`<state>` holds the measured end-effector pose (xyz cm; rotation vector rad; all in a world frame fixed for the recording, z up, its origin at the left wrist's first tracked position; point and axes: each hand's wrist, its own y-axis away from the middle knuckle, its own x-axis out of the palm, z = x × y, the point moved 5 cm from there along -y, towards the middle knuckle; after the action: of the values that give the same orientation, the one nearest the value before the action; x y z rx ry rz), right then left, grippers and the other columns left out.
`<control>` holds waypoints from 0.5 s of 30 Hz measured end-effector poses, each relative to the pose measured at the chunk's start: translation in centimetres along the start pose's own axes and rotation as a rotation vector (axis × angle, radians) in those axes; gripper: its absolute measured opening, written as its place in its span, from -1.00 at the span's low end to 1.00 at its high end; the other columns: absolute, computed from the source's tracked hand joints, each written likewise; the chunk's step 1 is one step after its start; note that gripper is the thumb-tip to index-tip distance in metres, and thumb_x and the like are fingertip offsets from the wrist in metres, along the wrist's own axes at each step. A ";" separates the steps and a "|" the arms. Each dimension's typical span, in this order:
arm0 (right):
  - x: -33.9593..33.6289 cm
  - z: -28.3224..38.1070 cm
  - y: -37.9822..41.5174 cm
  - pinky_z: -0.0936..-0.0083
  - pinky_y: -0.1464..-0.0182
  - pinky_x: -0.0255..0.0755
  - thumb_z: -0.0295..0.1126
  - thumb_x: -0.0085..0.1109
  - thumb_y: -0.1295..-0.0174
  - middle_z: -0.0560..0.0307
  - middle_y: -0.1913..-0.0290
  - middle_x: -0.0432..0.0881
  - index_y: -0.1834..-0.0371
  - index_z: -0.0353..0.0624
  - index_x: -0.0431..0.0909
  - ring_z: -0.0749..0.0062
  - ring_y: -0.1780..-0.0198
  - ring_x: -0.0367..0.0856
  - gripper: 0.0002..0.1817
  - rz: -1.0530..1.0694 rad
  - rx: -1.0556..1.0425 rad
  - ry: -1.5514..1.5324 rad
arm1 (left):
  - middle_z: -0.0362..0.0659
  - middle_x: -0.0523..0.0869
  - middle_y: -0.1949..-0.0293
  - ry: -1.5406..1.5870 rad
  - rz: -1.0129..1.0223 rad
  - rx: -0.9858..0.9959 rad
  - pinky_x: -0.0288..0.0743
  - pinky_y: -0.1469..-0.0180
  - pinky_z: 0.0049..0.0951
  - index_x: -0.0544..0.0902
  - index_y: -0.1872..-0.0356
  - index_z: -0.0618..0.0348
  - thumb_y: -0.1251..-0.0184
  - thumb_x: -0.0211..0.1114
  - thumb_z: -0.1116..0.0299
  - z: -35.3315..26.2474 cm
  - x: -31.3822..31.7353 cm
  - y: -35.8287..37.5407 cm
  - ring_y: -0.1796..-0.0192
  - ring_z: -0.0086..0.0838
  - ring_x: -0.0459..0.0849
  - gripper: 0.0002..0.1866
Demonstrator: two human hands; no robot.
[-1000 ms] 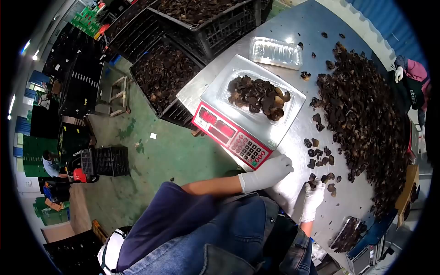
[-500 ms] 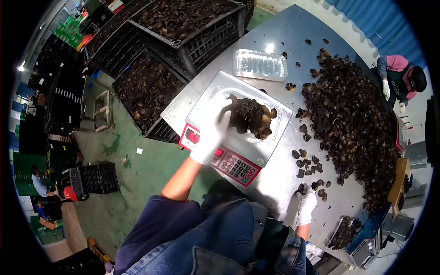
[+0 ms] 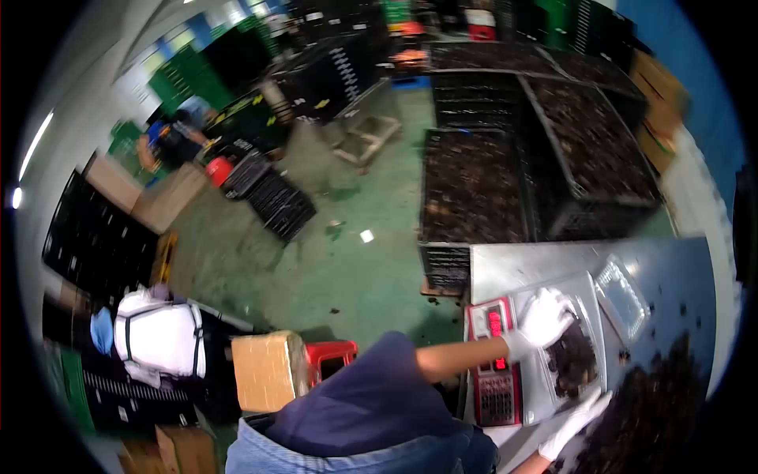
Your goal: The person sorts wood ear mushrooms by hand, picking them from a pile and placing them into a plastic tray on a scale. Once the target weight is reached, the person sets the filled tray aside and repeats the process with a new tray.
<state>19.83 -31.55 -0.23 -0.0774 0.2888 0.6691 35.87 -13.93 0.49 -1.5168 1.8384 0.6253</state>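
Note:
My left hand [image 3: 545,317], in a white glove, is over the upper part of the clear tray on the scale, beside the dark mushroom-like pieces [image 3: 573,359]; its fingers look bent, and what they hold is blurred. The red and silver scale [image 3: 496,401] shows lit red digits. My right hand [image 3: 578,423], also gloved in white, reaches to the tray's lower edge with its fingers stretched out. A second clear tray [image 3: 624,300] lies beside the scale. The large dark heap [image 3: 647,411] is at the lower right.
Black crates of dark pieces [image 3: 474,186] stand beyond the metal table [image 3: 513,261]. A person in white [image 3: 162,336] is at the left, near a cardboard box [image 3: 268,371] and a red stool [image 3: 332,354]. Other people and a black crate [image 3: 272,197] are farther off.
The view has swung left, bringing more floor and the person in white into sight. My right hand has moved from the loose pieces on the table to the tray's edge.

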 end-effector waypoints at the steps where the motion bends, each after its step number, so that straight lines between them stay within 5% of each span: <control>1: -0.5 -2.8 -0.5 0.26 -0.48 0.11 -0.10 -0.09 -0.51 -0.13 -0.48 0.22 -0.51 -0.26 0.16 0.12 -0.42 0.27 -0.37 -0.017 -0.053 -0.034 | -0.03 0.52 -0.16 0.058 -0.067 0.046 0.34 -0.29 -0.11 0.58 -0.17 0.11 -0.36 0.22 0.14 0.8 1.8 0.2 -0.21 -0.11 0.43 -0.57; 3: -0.7 -5.9 -1.9 0.28 -0.42 0.21 -0.06 -0.08 -0.50 -0.09 -0.46 0.31 -0.47 -0.25 0.26 0.15 -0.38 0.36 -0.38 -0.092 -0.144 -0.096 | -0.05 0.49 -0.13 0.072 0.022 0.016 0.34 -0.28 -0.18 0.57 -0.14 0.11 -0.39 0.17 0.14 0.2 1.5 0.4 -0.21 -0.17 0.42 -0.60; 15: -9.1 -3.9 3.1 0.28 -0.34 0.32 -0.05 -0.09 -0.50 -0.07 -0.40 0.41 -0.45 -0.26 0.28 0.22 -0.31 0.45 -0.39 0.014 0.266 -0.238 | -0.06 0.56 -0.08 -0.072 0.131 0.203 0.32 -0.26 -0.13 0.56 -0.09 0.16 -0.40 0.11 0.13 -5.1 6.0 5.3 -0.18 -0.21 0.45 -0.61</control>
<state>10.21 -35.26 -1.23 0.2576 0.1466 0.6413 29.11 -20.42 -0.87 -1.2353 1.8949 0.5290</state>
